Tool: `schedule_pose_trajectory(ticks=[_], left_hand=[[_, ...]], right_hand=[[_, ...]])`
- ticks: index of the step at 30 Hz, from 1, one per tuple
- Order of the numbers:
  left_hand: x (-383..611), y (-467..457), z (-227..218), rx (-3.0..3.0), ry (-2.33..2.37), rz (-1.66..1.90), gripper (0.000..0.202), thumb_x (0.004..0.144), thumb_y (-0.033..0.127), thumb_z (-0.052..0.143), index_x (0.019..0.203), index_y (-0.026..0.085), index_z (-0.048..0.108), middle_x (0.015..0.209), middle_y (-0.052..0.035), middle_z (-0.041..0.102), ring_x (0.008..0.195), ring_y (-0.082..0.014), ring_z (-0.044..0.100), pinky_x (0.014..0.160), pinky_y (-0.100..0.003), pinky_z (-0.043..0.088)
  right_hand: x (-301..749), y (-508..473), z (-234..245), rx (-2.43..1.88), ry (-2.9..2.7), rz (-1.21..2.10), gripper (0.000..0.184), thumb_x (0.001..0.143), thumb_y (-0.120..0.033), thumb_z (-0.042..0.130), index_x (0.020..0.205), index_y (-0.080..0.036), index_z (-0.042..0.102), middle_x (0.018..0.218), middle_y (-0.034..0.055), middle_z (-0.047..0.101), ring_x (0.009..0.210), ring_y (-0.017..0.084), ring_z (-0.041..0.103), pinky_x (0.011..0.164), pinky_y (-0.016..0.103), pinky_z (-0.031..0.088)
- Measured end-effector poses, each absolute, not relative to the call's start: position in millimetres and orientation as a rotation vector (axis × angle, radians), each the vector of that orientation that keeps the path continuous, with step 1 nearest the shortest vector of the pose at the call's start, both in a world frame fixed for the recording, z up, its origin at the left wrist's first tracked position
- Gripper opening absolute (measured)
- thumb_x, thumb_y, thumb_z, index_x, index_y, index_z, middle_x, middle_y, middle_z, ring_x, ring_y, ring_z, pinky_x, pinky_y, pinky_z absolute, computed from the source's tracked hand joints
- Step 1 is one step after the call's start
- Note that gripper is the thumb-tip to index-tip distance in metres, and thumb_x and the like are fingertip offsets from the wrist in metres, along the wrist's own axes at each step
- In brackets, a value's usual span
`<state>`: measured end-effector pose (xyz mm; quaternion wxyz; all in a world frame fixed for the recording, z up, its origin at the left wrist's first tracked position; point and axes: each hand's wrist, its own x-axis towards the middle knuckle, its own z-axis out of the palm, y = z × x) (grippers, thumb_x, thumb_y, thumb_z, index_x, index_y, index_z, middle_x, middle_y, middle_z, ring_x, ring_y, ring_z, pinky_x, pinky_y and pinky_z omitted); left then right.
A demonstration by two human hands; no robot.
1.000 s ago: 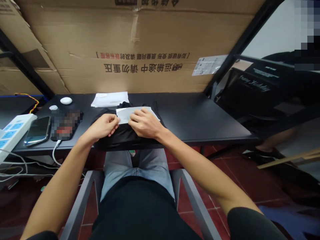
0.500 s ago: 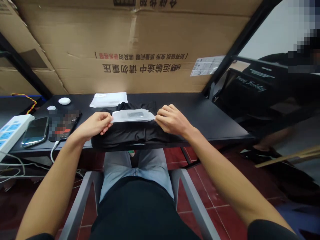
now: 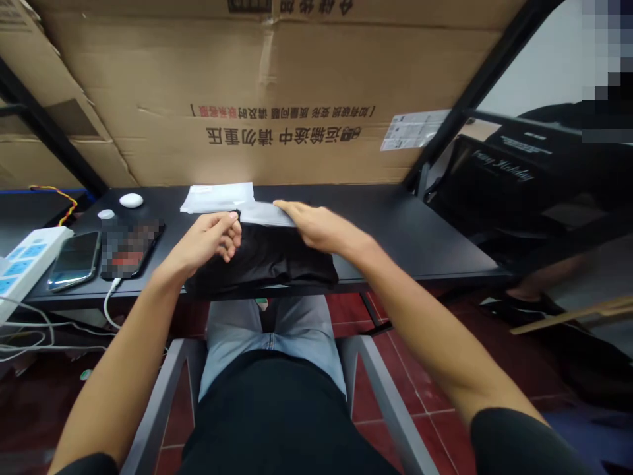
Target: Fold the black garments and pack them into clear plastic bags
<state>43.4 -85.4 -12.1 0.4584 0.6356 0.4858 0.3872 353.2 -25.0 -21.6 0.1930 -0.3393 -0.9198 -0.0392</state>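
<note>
packet (image 3: 267,214), pale and translucent, sat over the far side of the black cloth (image 3: 271,254), near mid-desk. right hand (image 3: 316,227) had its right end, fingers laid along the top and closed down on it; thumb hidden from where i stood, but i read the grip as a pinch. left hand (image 3: 217,236) was loosely curled by the opposite end, thumb slightly off the fingers; whether it touched the packet, could not tell.

risks, my judgement:
- droop or drop. only the right end looked firmly taken, so the left end could sag, twist or slide down. cause: limp-looking material, no sure support opposite.
- snag. the left end met or overlapped the near corner of the far packet (image 3: 208,198); which, unclear. a sideways push could shift that one.
- crease. hard finger pressure at one end could buckle the packet.
- cloth slip. the cloth lay bunched along the front of the desk (image 3: 386,227); a drag toward the body could bring it over the edge.
- cable catch. white cable (image 3: 105,307) hung off the front, just beside the left forearm (image 3: 119,356); an outward swing could hook it and tug the phone (image 3: 142,265) it ran to.
</note>
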Motion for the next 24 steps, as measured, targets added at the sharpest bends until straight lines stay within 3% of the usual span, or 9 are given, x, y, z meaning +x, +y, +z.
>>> schedule_pose_trajectory(ticks=[4, 7, 10, 14, 20, 24], left_hand=[[43, -80, -21, 1.791, 1.330, 1.001, 0.040, 0.105, 0.058, 0.062, 0.097, 0.021, 0.072, 0.096, -0.0093, 0.079, 0.090, -0.0235, 0.076, 0.087, -0.038, 0.063], [42, -80, -32, 2.159, 1.495, 0.864, 0.033, 0.105, 0.050, 0.062, 0.114, 0.023, 0.077, 0.122, -0.0104, 0.082, 0.117, -0.0309, 0.074, 0.112, -0.047, 0.056], [42, -81, -46, 2.376, 1.520, 0.692, 0.042, 0.106, 0.048, 0.059, 0.136, 0.022, 0.074, 0.146, -0.0130, 0.075, 0.142, -0.0357, 0.064, 0.126, -0.053, 0.046], [40, -81, -61, 2.459, 1.513, 0.608, 0.053, 0.107, 0.052, 0.056, 0.147, 0.019, 0.070, 0.163, -0.0178, 0.062, 0.157, -0.0363, 0.053, 0.134, -0.055, 0.039], [38, -81, -64, 2.466, 1.531, 0.566, 0.055, 0.108, 0.054, 0.054, 0.149, 0.020, 0.069, 0.168, -0.0184, 0.058, 0.159, -0.0356, 0.051, 0.134, -0.056, 0.038], [37, -82, -60, 2.476, 1.508, 0.555, 0.054, 0.107, 0.053, 0.056, 0.147, 0.019, 0.070, 0.167, -0.0177, 0.060, 0.156, -0.0360, 0.055, 0.133, -0.054, 0.040]], right_hand=[[409, 15, 2, -1.072, -2.469, -0.189, 0.100, 0.087, -0.001, 0.057, 0.179, -0.030, 0.032, 0.178, 0.0090, 0.050, 0.155, 0.036, 0.058, 0.125, 0.054, 0.053], [454, 54, -5, -1.254, -2.444, -0.263, 0.102, 0.086, -0.003, 0.058, 0.181, -0.030, 0.031, 0.184, 0.0106, 0.040, 0.165, 0.039, 0.044, 0.136, 0.061, 0.038], [487, 85, -31, -1.455, -2.501, -0.271, 0.099, 0.085, -0.003, 0.056, 0.179, -0.030, 0.038, 0.183, 0.0141, 0.040, 0.169, 0.042, 0.037, 0.136, 0.076, 0.026], [506, 107, -63, -1.572, -2.563, -0.118, 0.090, 0.086, -0.012, 0.058, 0.172, -0.033, 0.050, 0.183, 0.0120, 0.042, 0.170, 0.043, 0.034, 0.132, 0.083, 0.024], [509, 128, -77, -1.518, -2.579, 0.004, 0.072, 0.100, -0.038, 0.054, 0.172, -0.028, 0.051, 0.185, 0.0128, 0.037, 0.171, 0.042, 0.032, 0.137, 0.070, 0.028], [510, 139, -79, -1.521, -2.584, -0.022, 0.066, 0.105, -0.042, 0.051, 0.169, -0.027, 0.054, 0.185, 0.0123, 0.038, 0.172, 0.039, 0.032, 0.138, 0.066, 0.029]])
